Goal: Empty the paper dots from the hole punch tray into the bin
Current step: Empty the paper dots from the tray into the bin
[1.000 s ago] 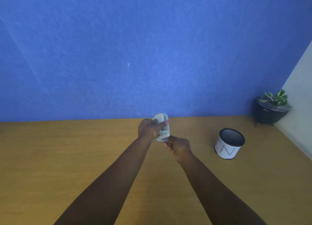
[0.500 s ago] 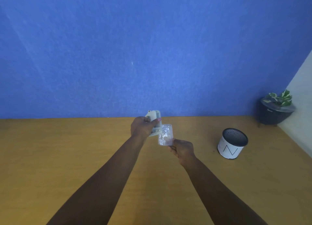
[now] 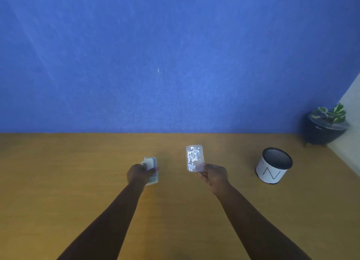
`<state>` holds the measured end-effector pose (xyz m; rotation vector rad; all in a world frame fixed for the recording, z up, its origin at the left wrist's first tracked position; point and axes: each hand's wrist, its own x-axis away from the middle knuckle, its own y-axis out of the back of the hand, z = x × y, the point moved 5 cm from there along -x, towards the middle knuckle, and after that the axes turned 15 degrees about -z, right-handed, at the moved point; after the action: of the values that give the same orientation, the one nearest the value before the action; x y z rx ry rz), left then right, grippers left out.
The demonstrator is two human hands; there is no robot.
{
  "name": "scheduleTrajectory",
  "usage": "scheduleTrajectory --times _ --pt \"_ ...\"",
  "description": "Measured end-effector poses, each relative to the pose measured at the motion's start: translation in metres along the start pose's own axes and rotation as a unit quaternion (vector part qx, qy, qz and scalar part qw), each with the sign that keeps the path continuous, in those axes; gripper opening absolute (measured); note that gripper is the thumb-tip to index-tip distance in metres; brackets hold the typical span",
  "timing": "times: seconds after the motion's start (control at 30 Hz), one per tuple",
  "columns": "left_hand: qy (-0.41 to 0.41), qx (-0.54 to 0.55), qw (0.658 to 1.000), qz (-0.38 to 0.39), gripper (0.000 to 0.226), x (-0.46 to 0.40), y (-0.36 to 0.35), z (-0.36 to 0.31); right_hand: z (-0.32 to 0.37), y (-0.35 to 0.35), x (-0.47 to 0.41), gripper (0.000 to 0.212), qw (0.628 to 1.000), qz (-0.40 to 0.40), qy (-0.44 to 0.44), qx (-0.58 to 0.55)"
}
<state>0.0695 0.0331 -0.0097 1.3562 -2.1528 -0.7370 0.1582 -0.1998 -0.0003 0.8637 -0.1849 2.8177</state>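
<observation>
The clear plastic tray (image 3: pixel 195 158) sits just right of the frame's centre, held off the wooden counter (image 3: pixel 58 172) with its open face toward the camera and a scatter of white paper dots (image 3: pixel 192 157) lying inside it. The right hand (image 3: pixel 214 176) pinches the tray by its lower right corner, fingers closed on the plastic. To the left of centre, well apart from the tray, the left hand (image 3: pixel 138 175) is wrapped around the pale hole punch (image 3: pixel 152 170), which shows above and to the right of the knuckles; whether it touches the counter cannot be told. At the right of the frame, near the tray but clear of it, stands the bin (image 3: pixel 272 167), a white cylinder with a dark mesh rim and thin line markings on its side. Further toward the upper right, in the corner where the blue wall (image 3: pixel 175 55) ends, a small plant in a dark pot (image 3: pixel 325 128) rests
</observation>
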Motion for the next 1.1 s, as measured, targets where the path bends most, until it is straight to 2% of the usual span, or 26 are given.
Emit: scheduleTrajectory --times 0.3,0.47,0.73,0.87,0.93,1.0,1.03,1.1 --pt "-0.015 -0.063 0.998 0.015 0.048 -0.001 -0.001 0.036 -0.004 0.002 -0.001 0.025 0.999 -0.013 0.014 0.030" --pt "0.001 -0.055 0.998 0.023 0.050 -0.002 -0.007 0.042 -0.005 0.002 -0.002 0.024 0.999 -0.012 0.013 0.031" --pt "-0.021 -0.104 0.994 0.033 0.051 -0.008 -0.009 0.040 -0.002 0.001 -0.009 0.022 0.999 -0.019 0.021 0.044" --pt "-0.051 -0.198 0.976 0.069 0.063 -0.010 -0.006 0.032 0.001 0.000 -0.008 0.023 0.999 -0.016 0.023 0.045" --pt "-0.027 -0.197 0.976 0.090 0.083 -0.009 -0.006 0.028 0.004 0.000 -0.006 0.025 0.999 -0.013 0.024 0.044" --pt "-0.025 -0.205 0.977 0.054 0.101 -0.007 -0.001 0.020 0.006 0.000 -0.004 0.024 0.999 -0.008 0.023 0.045" --pt "-0.048 -0.205 0.977 0.020 0.100 -0.006 0.001 0.012 0.007 0.000 -0.003 0.023 0.999 -0.005 0.021 0.045" --pt "-0.102 -0.130 0.986 -0.020 0.078 -0.003 -0.002 -0.009 0.008 0.001 -0.001 0.024 0.999 0.001 0.018 0.046"
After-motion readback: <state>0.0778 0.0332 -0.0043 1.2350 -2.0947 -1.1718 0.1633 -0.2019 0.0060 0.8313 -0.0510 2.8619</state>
